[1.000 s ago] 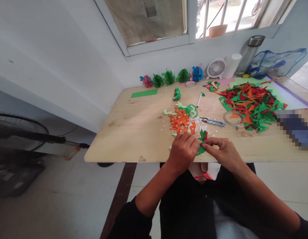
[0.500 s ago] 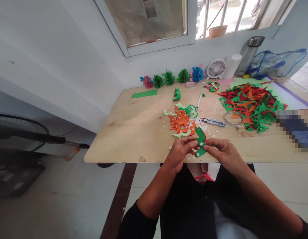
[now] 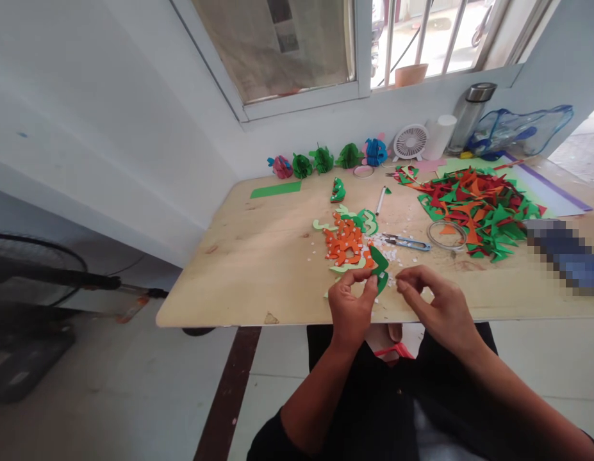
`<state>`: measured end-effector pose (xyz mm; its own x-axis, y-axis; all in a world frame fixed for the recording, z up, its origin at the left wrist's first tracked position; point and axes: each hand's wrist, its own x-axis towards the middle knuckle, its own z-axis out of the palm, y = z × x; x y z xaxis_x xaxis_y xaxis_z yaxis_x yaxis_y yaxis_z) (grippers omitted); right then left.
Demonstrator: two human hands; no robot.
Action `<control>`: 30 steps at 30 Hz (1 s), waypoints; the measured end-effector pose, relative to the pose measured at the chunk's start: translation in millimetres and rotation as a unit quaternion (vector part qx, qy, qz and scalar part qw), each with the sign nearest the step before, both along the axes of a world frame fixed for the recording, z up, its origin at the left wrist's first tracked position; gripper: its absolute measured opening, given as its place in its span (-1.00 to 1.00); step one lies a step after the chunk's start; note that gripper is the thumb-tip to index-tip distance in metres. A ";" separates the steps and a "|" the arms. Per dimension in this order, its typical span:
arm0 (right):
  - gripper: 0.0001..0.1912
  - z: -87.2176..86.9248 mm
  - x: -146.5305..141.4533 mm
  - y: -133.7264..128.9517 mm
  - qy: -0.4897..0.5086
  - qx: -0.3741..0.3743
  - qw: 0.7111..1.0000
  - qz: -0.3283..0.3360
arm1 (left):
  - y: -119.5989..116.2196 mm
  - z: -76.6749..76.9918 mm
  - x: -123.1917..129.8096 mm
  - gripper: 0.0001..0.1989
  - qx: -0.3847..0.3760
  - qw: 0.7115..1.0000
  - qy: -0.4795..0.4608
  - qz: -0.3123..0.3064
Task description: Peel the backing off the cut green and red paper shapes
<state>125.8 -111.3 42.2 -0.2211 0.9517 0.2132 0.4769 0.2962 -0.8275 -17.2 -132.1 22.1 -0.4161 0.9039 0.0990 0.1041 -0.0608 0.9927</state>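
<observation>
My left hand [image 3: 353, 301] pinches a curved dark green paper cutout [image 3: 381, 261] between thumb and fingers, over the table's front edge. A small white square shows on the cutout beside the thumb. Just to the right, apart from the cutout, my right hand [image 3: 436, 301] has thumb and forefinger pressed together; anything between them is too small to make out. Behind the hands lies a cluster of orange paper cutouts [image 3: 343, 238] with white squares on them, among light green wavy cutouts [image 3: 371, 222]. White paper bits [image 3: 393, 255] are scattered close by.
Blue-handled thread snips [image 3: 407, 242] and a tape roll [image 3: 446, 235] lie right of the cutouts. Beyond is a heap of red, green and orange scraps [image 3: 484, 208]. Folded paper figures [image 3: 349, 155], a small fan [image 3: 411, 142] and a bottle [image 3: 472, 118] line the wall.
My right hand has pulled away from the green cutout to the right. My left hand keeps hold of the cutout and has turned slightly. The camera view has tilted up a little.
</observation>
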 end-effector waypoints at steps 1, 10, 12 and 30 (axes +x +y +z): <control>-0.82 0.9 -1.8 -0.5 0.004 -0.022 0.999 0.023 | -1.6 1.3 1.3 -0.88 0.009 1.000 0.022 0.000; -0.75 -5.3 -8.0 5.7 0.064 -0.101 0.990 0.072 | -0.4 -7.6 4.2 -0.83 -0.017 0.991 -0.119 -0.052; -0.75 -6.3 -7.7 5.7 0.070 -0.107 0.989 0.073 | 0.0 -8.6 3.1 -0.83 -0.021 0.991 -0.122 -0.056; -0.76 -0.6 -13.6 3.1 0.054 -0.105 0.992 0.031 | -15.2 2.4 9.3 -0.91 0.059 0.997 0.052 -0.018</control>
<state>112.2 -108.2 41.6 -0.2673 0.9629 0.0366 0.3679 0.1371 -0.9197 -7.9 -147.3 24.5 -0.3663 0.8972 0.2466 0.2013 -0.1823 0.9624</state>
